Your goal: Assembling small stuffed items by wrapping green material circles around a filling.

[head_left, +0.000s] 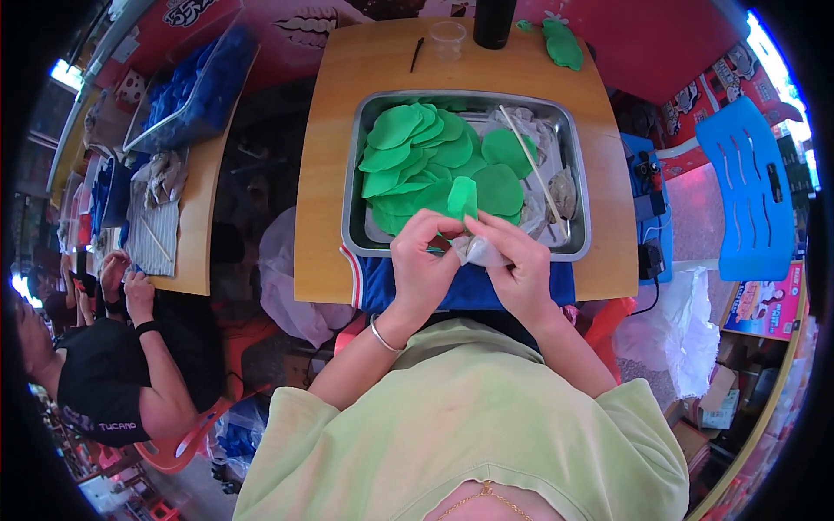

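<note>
My left hand (424,258) and my right hand (519,265) meet over the near edge of a metal tray (584,208). Between their fingertips a small green fabric piece (462,196) stands up, pinched from both sides. A whitish plastic-like scrap (480,253) hangs under the fingers, gripped by my right hand; its exact kind is unclear. Both hands are closed. Just beyond them, many flat, rounded green fabric pieces (395,128) overlap in the tray. On the tray's right side a thin wooden stick (526,149) leans across crumpled clear plastic (537,130) and a brownish lump (563,193).
The tray stands on a wooden table (326,174). Along its far side are a clear cup (447,39), a black cylinder (493,22) and more green pieces (563,45). A blue plastic stool (747,182) is at right. At left, a co-worker (113,365) sits by another table (195,208).
</note>
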A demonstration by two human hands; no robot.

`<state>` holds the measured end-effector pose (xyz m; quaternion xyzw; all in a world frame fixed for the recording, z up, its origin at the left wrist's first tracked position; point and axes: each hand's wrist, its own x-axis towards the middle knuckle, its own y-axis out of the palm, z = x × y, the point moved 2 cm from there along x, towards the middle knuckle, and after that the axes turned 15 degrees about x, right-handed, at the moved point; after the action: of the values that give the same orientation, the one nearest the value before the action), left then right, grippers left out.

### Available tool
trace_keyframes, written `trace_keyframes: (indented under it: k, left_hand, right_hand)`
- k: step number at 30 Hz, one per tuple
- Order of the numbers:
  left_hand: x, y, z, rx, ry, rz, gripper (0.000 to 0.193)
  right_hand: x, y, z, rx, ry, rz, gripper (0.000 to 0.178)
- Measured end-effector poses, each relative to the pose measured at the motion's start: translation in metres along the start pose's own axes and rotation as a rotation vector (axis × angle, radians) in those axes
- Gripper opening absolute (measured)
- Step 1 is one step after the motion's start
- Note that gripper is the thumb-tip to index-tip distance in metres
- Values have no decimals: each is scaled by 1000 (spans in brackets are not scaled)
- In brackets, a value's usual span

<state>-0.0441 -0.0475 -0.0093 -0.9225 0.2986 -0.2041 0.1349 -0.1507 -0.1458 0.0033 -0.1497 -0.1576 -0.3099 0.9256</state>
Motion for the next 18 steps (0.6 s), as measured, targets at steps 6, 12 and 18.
trace_keyframes:
  k: [6,12,18]
  left_hand:
    - [3,-5,6,72,14,-13,15]
    - [5,-2,3,49,24,-19,14]
    - [3,1,6,-16,-29,-25,11]
  right_hand:
    - [-1,1,8,-121,-62,87,41]
    - [-3,5,5,-248,-127,34,41]
    - [-2,7,6,-209,-86,-21,41]
